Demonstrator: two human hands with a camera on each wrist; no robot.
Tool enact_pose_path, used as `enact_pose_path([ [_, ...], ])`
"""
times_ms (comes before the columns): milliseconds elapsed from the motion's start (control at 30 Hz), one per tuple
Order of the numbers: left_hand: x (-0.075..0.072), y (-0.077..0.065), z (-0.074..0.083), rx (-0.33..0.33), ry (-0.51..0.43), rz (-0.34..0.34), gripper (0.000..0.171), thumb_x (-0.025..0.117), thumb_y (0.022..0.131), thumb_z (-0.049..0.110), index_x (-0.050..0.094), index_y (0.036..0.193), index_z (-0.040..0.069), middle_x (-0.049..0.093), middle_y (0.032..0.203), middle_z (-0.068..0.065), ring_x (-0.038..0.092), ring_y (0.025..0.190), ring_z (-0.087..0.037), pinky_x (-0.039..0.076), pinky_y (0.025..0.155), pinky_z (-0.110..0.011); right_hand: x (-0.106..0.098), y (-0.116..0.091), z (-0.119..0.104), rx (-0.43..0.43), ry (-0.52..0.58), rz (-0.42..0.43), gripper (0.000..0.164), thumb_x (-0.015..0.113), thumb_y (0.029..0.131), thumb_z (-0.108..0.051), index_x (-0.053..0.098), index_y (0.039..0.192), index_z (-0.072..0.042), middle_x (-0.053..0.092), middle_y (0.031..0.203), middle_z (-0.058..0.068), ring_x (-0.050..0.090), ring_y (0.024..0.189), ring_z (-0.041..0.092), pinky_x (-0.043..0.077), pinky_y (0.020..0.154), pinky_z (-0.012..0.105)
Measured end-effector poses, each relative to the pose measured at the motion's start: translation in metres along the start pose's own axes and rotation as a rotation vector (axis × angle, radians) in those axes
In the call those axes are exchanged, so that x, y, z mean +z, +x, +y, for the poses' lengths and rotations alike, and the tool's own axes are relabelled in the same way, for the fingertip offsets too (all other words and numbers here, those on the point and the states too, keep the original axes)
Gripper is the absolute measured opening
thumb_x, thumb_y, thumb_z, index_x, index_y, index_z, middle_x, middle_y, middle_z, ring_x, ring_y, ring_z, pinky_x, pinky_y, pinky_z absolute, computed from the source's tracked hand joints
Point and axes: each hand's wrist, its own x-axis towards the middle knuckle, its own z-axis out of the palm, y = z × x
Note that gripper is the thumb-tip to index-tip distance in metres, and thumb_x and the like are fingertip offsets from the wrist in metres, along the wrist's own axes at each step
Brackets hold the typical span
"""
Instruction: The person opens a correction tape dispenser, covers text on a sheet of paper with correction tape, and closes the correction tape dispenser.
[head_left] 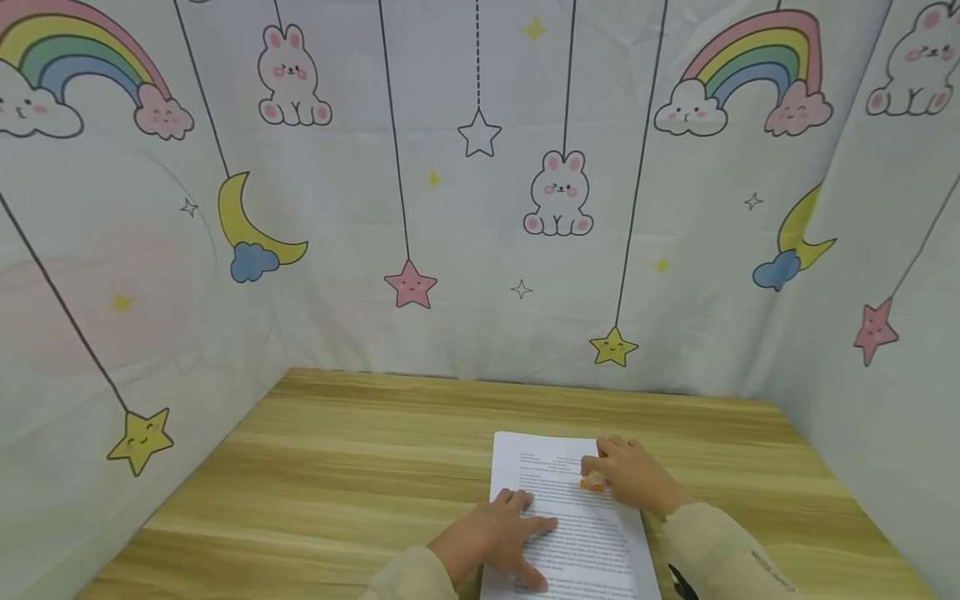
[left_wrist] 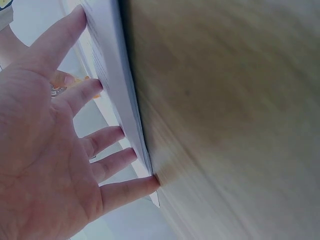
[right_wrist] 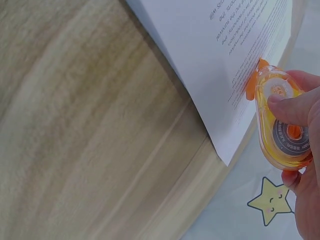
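A stack of printed paper (head_left: 573,542) lies on the wooden table, its lower end cut off by the head view. My right hand (head_left: 628,473) grips an orange correction tape dispenser (right_wrist: 282,117) with a clear case, its orange tip right at the printed lines near the sheet's upper right. In the right wrist view the thumb presses the side of the case. My left hand (head_left: 504,537) rests with spread fingers on the left part of the page. The left wrist view shows its fingertips (left_wrist: 92,86) along the paper's edge, the little finger reaching the table.
The wooden tabletop (head_left: 337,475) extends to both sides of the paper and behind it. A white curtain (head_left: 465,225) printed with stars, rabbits and rainbows hangs around the table's back and sides. A small dark object (head_left: 681,582) shows beside the right sleeve.
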Motion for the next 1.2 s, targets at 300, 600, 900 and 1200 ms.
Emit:
enact_pose_path([
  [300, 0.002, 0.002, -0.001, 0.006, 0.003, 0.014, 0.077, 0.064, 0.064, 0.069, 0.037, 0.134, 0.05, 0.034, 0.143, 0.003, 0.035, 0.129, -0.022, 0.041, 0.099, -0.045, -0.001, -0.003, 0.003, -0.006, -0.009, 0.021, 0.021, 0.068, 0.078, -0.012, 0.06, 0.088, -0.028, 0.042, 0.077, -0.006, 0.041, 0.071, 0.011, 0.035, 0.059, 0.027],
  [600, 0.002, 0.003, -0.001, -0.004, -0.014, 0.009, 0.077, 0.065, 0.064, 0.068, 0.038, 0.133, 0.05, 0.033, 0.143, 0.003, 0.034, 0.13, -0.022, 0.04, 0.099, -0.046, -0.001, -0.008, 0.007, 0.02, -0.002, 0.003, 0.023, 0.069, 0.077, -0.01, 0.062, 0.089, -0.029, 0.043, 0.078, -0.006, 0.041, 0.073, 0.01, 0.036, 0.061, 0.027],
  [900, 0.001, 0.001, 0.001, -0.012, -0.02, 0.006, 0.077, 0.066, 0.064, 0.068, 0.039, 0.133, 0.05, 0.033, 0.143, 0.003, 0.034, 0.13, -0.022, 0.04, 0.1, -0.046, 0.001, -0.011, 0.01, 0.025, 0.007, 0.005, 0.025, 0.067, 0.077, -0.006, 0.062, 0.089, -0.028, 0.043, 0.077, -0.006, 0.04, 0.071, 0.01, 0.036, 0.06, 0.028],
  [1200, -0.001, -0.001, 0.001, -0.004, -0.021, 0.018, 0.077, 0.067, 0.064, 0.067, 0.039, 0.133, 0.049, 0.035, 0.142, 0.002, 0.035, 0.129, -0.023, 0.041, 0.099, -0.045, 0.003, -0.016, 0.014, 0.062, 0.012, -0.03, 0.03, 0.067, 0.075, -0.004, 0.062, 0.089, -0.03, 0.041, 0.077, -0.007, 0.039, 0.072, 0.01, 0.036, 0.063, 0.029],
])
